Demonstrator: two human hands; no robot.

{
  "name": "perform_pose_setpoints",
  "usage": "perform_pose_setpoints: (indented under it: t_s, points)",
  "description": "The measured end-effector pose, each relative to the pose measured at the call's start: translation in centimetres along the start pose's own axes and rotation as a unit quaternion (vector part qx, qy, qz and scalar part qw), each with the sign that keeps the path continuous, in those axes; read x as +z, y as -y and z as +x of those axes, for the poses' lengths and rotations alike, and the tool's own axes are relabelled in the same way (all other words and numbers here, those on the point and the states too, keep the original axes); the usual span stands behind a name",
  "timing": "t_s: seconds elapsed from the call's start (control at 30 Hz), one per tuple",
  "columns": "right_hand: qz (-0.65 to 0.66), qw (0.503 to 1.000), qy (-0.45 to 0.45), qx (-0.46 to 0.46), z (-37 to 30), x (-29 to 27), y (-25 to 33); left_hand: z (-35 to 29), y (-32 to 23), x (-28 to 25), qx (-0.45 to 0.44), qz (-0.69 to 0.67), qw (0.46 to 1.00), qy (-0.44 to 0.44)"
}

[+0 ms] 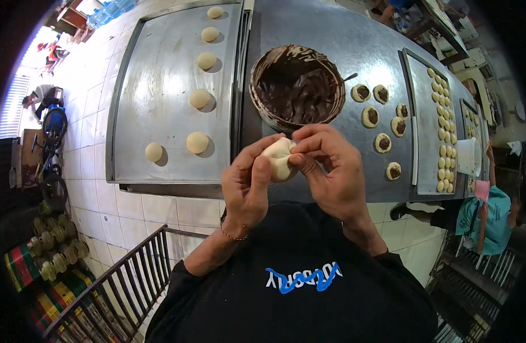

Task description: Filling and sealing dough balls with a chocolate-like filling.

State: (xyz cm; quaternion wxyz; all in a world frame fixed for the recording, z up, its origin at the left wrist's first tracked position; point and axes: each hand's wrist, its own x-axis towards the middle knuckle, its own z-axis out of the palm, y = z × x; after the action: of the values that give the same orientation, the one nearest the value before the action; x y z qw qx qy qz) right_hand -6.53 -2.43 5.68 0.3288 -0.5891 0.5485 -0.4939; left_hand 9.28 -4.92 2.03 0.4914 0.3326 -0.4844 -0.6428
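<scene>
Between my hands, in front of my chest, is a pale piece of dough (279, 164) with its edges gathered at the top. My left hand (247, 184) cups it from the left, thumb against its side. The fingertips of my right hand (331, 168) pinch the dough's upper right edge. Whether filling is inside cannot be seen. Just beyond stands a round tub (257, 106) of thick dark chocolate filling (300, 94), its rim smeared. To the right, several flattened dough rounds (370, 117) topped with dark filling lie on the metal table (354, 171).
At left, a metal tray (160, 114) carries several smooth dough balls (199, 98). Another tray (426, 126) at right holds rows of small dough pieces, with a white container (469, 155) beyond it. A person in a teal shirt (491, 220) is at far right. A metal railing (143, 274) stands lower left.
</scene>
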Motion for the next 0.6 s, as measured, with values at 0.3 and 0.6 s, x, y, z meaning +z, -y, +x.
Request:
perform_pose_setpoints:
  t_s: [0.3,0.6]
  points:
    - [-0.029,0.996,0.081,-0.025,3.7,8.0,1.9,1.3,-0.7,-7.6,-0.257,-0.281,0.925,-0.015]
    - [-0.029,0.995,0.072,-0.054,7.0,17.9,0.4,11.3,2.4,-23.3,0.153,0.485,0.826,-0.245]
